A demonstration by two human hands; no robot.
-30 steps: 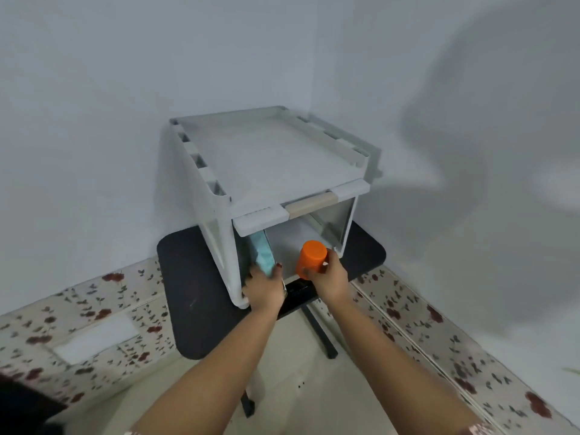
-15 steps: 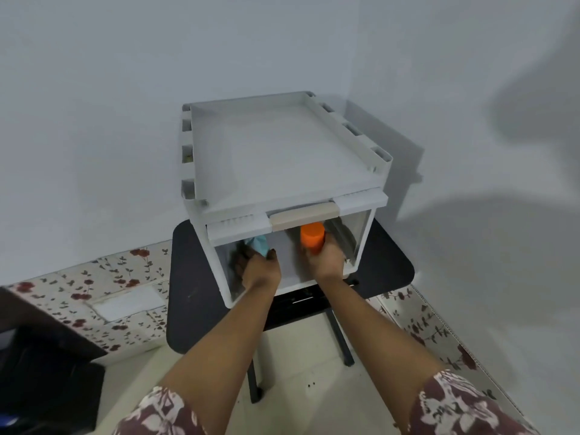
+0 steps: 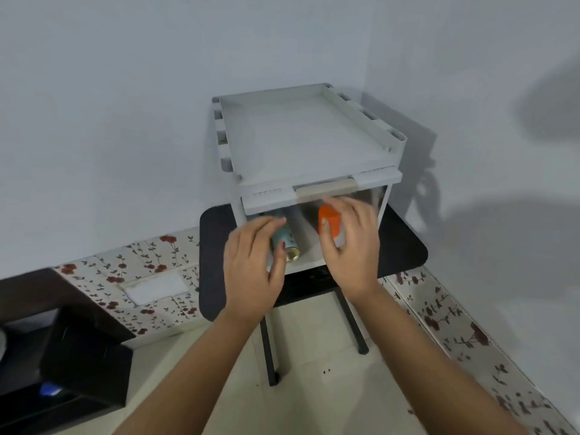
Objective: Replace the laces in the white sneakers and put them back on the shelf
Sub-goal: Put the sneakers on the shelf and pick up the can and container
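A white plastic shelf box (image 3: 309,142) stands on a small black table (image 3: 405,246), and its front is open under a beige handle (image 3: 324,191). Inside, a teal can (image 3: 284,241) lies on its side at the left. An orange-capped container (image 3: 329,222) stands at the right. My left hand (image 3: 252,265) hovers just in front of the can with its fingers apart. My right hand (image 3: 351,246) is in front of the orange cap, fingers spread and blurred, thumb by the cap. No sneakers or laces are in view.
The table stands in a corner between two pale walls, on thin black legs (image 3: 270,350). A flower-patterned skirting (image 3: 141,277) runs along the floor. A dark piece of furniture (image 3: 72,356) stands at the lower left. The top tray of the shelf box holds nothing.
Both hands have drawn back out of the shelf box and spread their fingers. The teal can and the orange-capped container now rest inside. The camera has shifted back and to the left.
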